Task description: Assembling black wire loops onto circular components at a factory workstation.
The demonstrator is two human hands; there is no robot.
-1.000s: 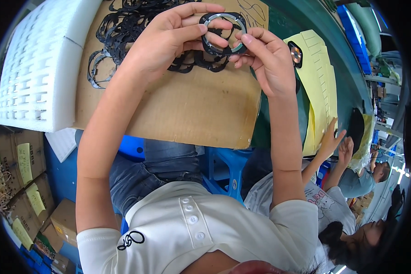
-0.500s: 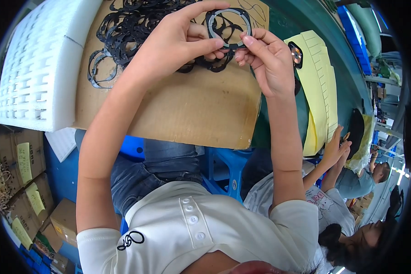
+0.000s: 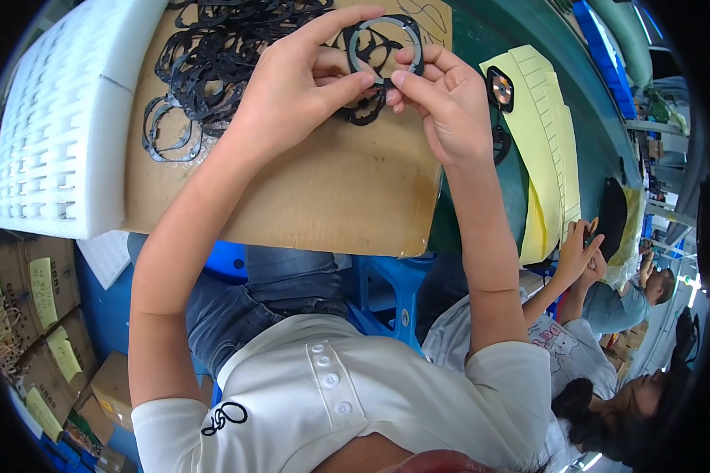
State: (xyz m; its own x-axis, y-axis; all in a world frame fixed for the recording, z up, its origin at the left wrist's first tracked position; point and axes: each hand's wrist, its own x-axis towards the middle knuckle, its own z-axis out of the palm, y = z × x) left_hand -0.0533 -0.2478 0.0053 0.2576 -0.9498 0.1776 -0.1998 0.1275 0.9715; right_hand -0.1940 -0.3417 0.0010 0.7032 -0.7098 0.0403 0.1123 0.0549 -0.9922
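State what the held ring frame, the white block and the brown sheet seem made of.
Held ring frame: smooth, slightly shiny black and grey, so probably plastic, though the grey part could be metal.
White block: likely foam, matte, judging by its thick white body with rows of openings.
Brown sheet: apparently cardboard, dull, with scuffed edges.

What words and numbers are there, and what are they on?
I don't copy writing out, but it's here:
White shirt: looping black stitching.
Neighbour's shirt: red lettering.
Yellow notes: handwriting, too small to read.
Boxes: dark print, too small.
Cardboard: pen squiggles, no clear word.
I can't make out any number.
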